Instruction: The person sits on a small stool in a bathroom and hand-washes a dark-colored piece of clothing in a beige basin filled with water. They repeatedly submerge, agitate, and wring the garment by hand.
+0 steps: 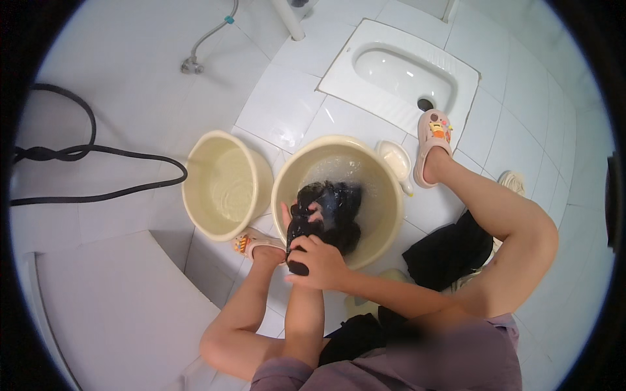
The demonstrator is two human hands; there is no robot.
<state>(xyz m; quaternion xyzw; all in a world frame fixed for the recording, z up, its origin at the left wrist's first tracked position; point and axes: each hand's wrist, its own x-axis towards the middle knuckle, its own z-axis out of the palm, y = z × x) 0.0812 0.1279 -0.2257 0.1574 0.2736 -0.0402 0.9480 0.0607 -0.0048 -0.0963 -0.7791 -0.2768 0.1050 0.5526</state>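
A wet black cloth (342, 202) lies bunched in a large round cream basin (394, 215) of sudsy water. Its near end is drawn up over the rim closest to me. My left hand (315, 214) is mostly covered by the cloth; a few fingers show, curled around its folds. Crossing over my left wrist, my right hand (319, 262) is closed on the near end of the same black cloth. What kind of garment it is, I cannot make out.
A cream bucket (190, 189) of water stands left of the basin, a cream dipper (396, 161) to its right. Beyond is a squat toilet (339, 65). Another black cloth (450, 254) lies at right. A black hose (130, 154) loops at left. My clogged feet flank the basin.
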